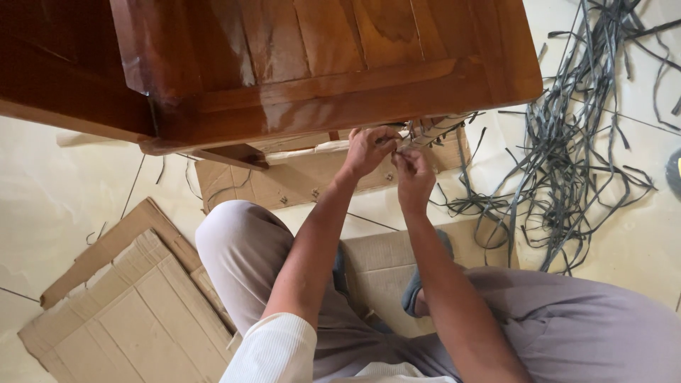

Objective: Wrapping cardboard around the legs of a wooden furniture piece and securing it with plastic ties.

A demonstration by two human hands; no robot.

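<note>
Hidden: I cannot see the underside of the chair (319, 64); its glossy wooden frame covers the upper left and centre of the frame and is cut off at the top edge.
Hard to make out: I see a thin grey strip (425, 135) at the chair's lower edge, centre right; its path behind the wood is not visible.
Left hand (369, 150): I read the fingers as curled and pinching at the strip just under the chair edge; fingertips partly hidden by the wood.
Right hand (413, 177): just beside the left, touching it; fingers closed on the same strip, thumb up.
Strip location: between both hands, touching the chair's lower rail.
Strip pile (582, 128): loose grey strips tangled on the floor (57, 198), upper right, partly cut off at the frame's edge.
Cardboard (135, 305): flat sheets lower left; another sheet lies under the chair and one under the person's legs.
Containers: I make out none holding anything.
Legs: grey trousers (241, 248), knees bent, lower centre.
</note>
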